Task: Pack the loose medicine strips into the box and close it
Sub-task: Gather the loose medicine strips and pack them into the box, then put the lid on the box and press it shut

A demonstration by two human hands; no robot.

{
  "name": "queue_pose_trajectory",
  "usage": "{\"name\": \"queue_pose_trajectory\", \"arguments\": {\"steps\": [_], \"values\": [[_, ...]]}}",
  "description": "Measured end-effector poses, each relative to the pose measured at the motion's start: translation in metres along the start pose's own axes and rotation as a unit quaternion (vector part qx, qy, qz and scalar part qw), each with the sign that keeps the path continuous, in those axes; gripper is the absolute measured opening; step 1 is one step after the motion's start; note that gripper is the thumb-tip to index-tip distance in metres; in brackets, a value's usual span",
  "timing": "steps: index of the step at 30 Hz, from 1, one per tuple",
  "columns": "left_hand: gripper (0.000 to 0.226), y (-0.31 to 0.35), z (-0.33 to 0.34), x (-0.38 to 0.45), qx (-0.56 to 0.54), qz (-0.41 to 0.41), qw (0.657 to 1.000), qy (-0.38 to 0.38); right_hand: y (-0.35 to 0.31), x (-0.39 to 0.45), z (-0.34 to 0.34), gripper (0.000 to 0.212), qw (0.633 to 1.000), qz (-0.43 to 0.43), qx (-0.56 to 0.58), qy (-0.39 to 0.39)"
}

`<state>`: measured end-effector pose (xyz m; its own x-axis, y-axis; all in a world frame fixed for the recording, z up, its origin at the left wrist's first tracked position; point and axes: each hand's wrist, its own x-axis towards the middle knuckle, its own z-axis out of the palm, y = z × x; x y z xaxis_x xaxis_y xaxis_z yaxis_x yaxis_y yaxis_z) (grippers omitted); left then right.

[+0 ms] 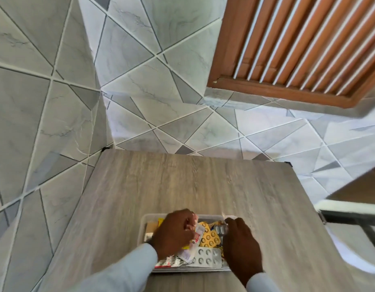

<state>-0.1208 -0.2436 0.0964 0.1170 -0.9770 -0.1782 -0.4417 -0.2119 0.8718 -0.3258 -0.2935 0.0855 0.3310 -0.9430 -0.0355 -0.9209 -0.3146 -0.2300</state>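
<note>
Clear plastic box (145,223) on the grey wood-grain table (203,182) already holds most strips. Left hand (174,232) pinches a red-and-white sachet strip (196,237); right hand (240,245) grips a silver blister strip (221,229) inside. Lid unseen, closing remains.

Lighting as I see it: bright, even daylight; soft shadows on the tiled floor (140,91). Wide-angle bending at edges. Motion blur lower right; hands slightly soft.
</note>
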Motion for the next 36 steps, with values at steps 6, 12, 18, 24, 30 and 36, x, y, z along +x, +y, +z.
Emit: {"name": "queue_pose_trajectory", "arguments": {"steps": [6, 12, 18, 24, 30, 36], "values": [[0.017, 0.016, 0.040, 0.001, 0.118, 0.040, 0.992, -0.024, -0.010, -0.021, 0.009, 0.050, 0.999, -0.007, -0.008, -0.041], [0.008, -0.001, 0.011, -0.005, 0.149, 0.066, 0.984, 0.075, 0.019, -0.019, -0.009, 0.038, 0.993, 0.060, 0.101, -0.016], [0.011, -0.031, -0.038, -0.035, 0.149, -0.032, 0.945, 0.288, 0.058, -0.003, -0.003, 0.034, 0.945, 0.212, 0.224, -0.111], [0.023, -0.082, -0.025, -0.079, 0.071, -0.265, 0.902, 0.333, 0.060, -0.004, -0.003, 0.018, 0.937, 0.167, 0.273, -0.141], [0.029, -0.084, 0.004, -0.088, -0.018, -0.328, 0.910, 0.251, 0.090, 0.006, -0.008, 0.021, 0.948, 0.149, 0.246, -0.136], [0.012, -0.076, 0.016, -0.065, 0.048, -0.335, 0.920, 0.197, 0.136, 0.015, -0.032, 0.024, 0.941, 0.178, 0.270, -0.097]]}}
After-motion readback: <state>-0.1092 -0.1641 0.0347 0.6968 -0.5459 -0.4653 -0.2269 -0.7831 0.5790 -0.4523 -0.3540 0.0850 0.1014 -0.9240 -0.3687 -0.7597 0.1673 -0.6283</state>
